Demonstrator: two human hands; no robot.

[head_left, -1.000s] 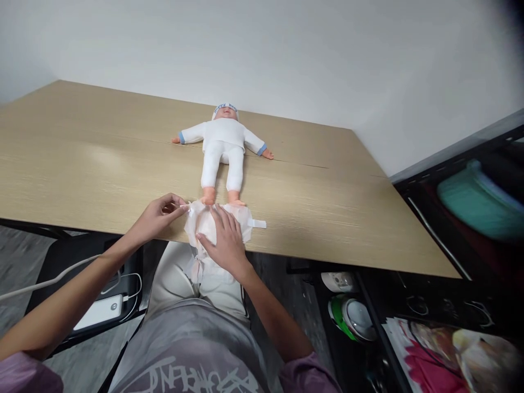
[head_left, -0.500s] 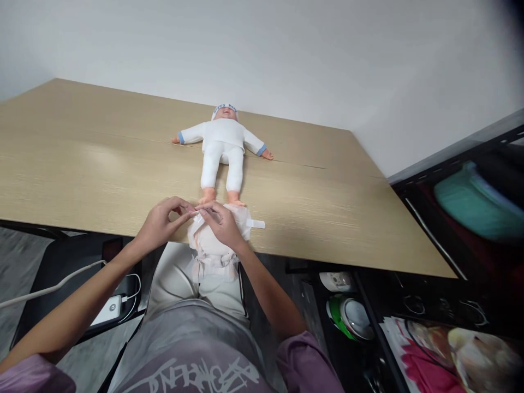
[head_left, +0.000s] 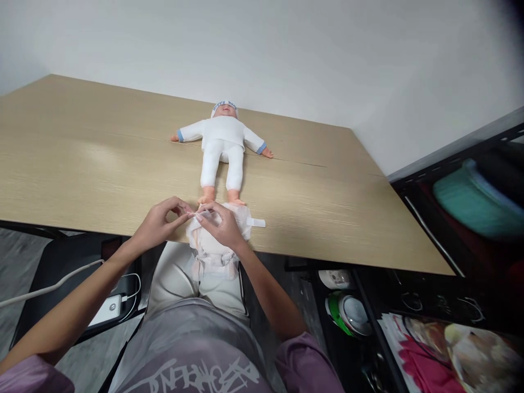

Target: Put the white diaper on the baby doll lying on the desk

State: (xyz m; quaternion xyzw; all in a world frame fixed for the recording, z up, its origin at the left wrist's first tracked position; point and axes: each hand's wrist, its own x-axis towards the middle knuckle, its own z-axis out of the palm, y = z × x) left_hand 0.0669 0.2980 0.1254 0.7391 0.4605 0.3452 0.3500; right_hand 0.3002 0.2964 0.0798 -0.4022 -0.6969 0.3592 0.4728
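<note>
A white, thin-edged diaper (head_left: 213, 246) lies spread over the table's front edge, its near end hanging above my lap. One white fastening tab (head_left: 256, 222) sticks out from its right side. At the diaper's far left corner my left hand (head_left: 166, 217) pinches the edge between thumb and fingers. My right hand (head_left: 221, 222) reaches across the diaper and pinches the same corner, its fingertips almost touching the left ones. Just beyond, a baby doll (head_left: 223, 142) in white clothes and a lettered headband lies on its back, feet toward me, arms spread.
The doll lies on a wooden table (head_left: 311, 207) backed by a white wall. A black chair (head_left: 77, 273) at the left holds a white charger (head_left: 108, 309) with cables. On the right, a dark shelf carries a green-rimmed container (head_left: 347, 314), a pink cloth (head_left: 428, 363) and a teal item (head_left: 477, 202).
Both hands stay at the diaper's left corner, with only a slight shift of the fingertips to the left. The doll has not moved.
</note>
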